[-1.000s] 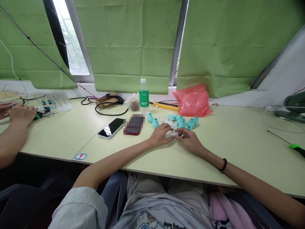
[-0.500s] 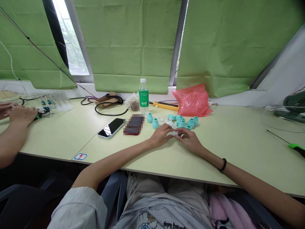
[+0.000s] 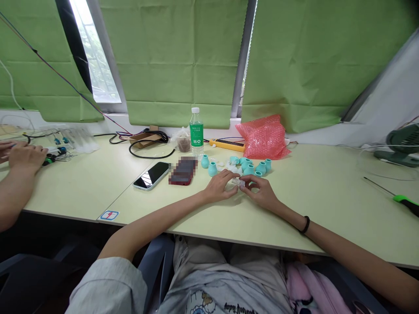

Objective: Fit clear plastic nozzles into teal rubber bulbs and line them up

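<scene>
A small whitish, see-through plastic piece (image 3: 238,182) is between my two hands, just above the table. My left hand (image 3: 220,186) has its thumb below the piece and its index finger above it. The fingertips of my right hand (image 3: 262,192) pinch the piece at its right end. Just beyond my fingers lie several turquoise vase-shaped parts (image 3: 261,167) with open necks and some loose white pieces (image 3: 233,168). Two more turquoise parts (image 3: 212,168) stand upright to the left. The exact shape of the held piece is partly hidden by my fingers.
Left of my hands lie a phone (image 3: 151,175) and a red-edged, blurred-out item (image 3: 183,171). Behind are a water bottle (image 3: 197,133), a yellow tool (image 3: 226,145) and red bubble wrap (image 3: 266,138). A screwdriver (image 3: 404,203) lies right; another person's hand (image 3: 28,157) works left.
My left thumb has shifted down from the plastic piece, so more of it shows between thumb and index finger. My right hand stays nearly in place.
</scene>
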Motion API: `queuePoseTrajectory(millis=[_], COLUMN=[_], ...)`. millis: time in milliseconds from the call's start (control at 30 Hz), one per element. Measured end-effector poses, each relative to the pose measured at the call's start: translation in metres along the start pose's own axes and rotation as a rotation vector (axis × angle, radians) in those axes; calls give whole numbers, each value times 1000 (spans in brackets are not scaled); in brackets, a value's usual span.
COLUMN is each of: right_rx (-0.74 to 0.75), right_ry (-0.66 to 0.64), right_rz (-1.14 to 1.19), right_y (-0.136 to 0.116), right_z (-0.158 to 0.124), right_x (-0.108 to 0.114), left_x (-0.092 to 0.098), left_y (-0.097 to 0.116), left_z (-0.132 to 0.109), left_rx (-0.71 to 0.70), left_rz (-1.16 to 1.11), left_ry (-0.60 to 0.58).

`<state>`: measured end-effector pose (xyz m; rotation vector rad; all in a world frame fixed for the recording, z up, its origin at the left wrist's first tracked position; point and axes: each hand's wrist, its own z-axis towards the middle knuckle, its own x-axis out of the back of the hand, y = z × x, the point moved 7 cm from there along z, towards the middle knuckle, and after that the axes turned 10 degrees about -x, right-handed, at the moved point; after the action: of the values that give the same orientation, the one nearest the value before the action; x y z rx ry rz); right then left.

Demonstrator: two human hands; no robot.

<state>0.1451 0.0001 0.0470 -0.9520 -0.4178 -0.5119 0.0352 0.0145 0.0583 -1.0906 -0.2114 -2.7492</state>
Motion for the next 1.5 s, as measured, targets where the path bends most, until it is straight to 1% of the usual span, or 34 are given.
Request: queuePoseTrajectory(millis=[100,267,433,700,867,1033,1233,1367,1500], right_rx=[66,136,128,138,117,111,98,32,-53], right_ry=[26,66,64,47,48,37,-22,-100,-140], right_rz=[-32,-69,-73,-76,-83,-84,-18,36,127], right_y=[-6,-14,-14,-12,-12,-11,-11,-8,-2], right_z=[-1,-3,-4,-3,-2,-3,-3,-1,1], right_x=[1,5,5,5,6,6,5,1,0], left_x=[1,-6,-8,-8,-7,-8,-12,-12,-11], left_y=[-2,-7,-8,-4,-4,0,1,1,3], left_z=[1,1,-1,0,-2,-1,-1,-2,-1], left_rx=[44,78,111,93,96,25,23,20,6], left_rz=[-6,-40,-90,-104,-14,37,65,68,50], left_ry=[-22,-79,-95,-136,-167,-202,-206,-189,-171])
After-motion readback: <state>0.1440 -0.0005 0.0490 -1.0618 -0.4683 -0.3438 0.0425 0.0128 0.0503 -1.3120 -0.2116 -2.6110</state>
